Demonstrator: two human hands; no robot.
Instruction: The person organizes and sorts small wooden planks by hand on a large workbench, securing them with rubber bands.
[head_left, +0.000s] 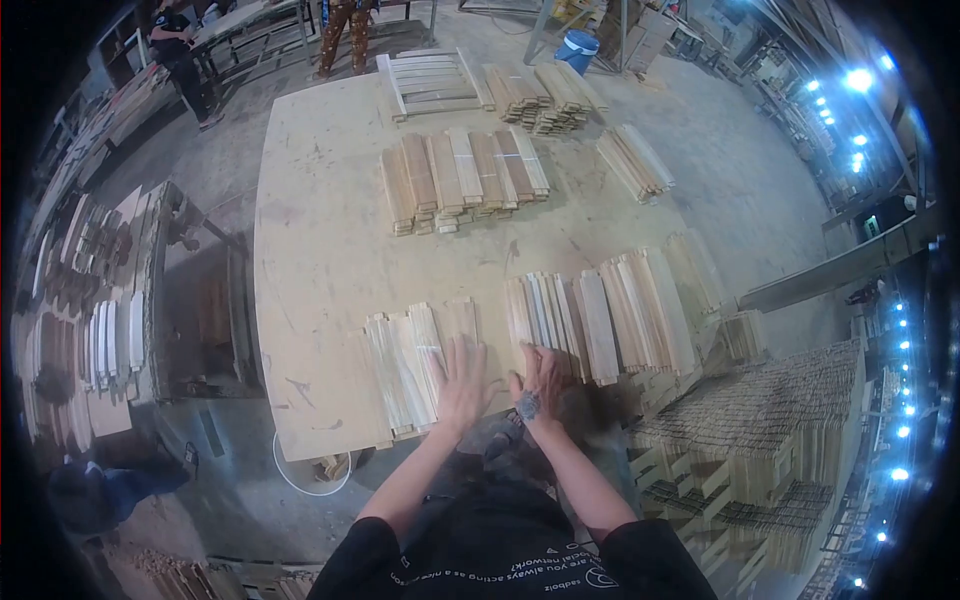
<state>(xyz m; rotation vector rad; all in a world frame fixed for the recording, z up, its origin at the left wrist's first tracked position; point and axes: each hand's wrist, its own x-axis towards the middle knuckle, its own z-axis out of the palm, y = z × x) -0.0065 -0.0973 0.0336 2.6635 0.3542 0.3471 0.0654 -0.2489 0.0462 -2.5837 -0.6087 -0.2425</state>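
My left hand (462, 385) lies with fingers stretched and spread over the lower end of a short wooden slat (461, 318). Just left of it is a row of pale wooden slats (403, 365), side by side near the table's front edge. My right hand (540, 380) is at the left end of a longer row of slats (600, 310). Its fingers are slightly bent, with the thumb apart from them, and I see nothing held between them. A narrow gap of bare tabletop shows between the two rows. Whatever is under the palms is hidden.
Stacked slats (465, 180) and a slatted wooden frame (435, 85) stand farther back on the table (320, 220). A blue bucket (577, 48) is on the floor behind. Large slat piles (750, 430) stand at right. Other people are at the upper left and lower left.
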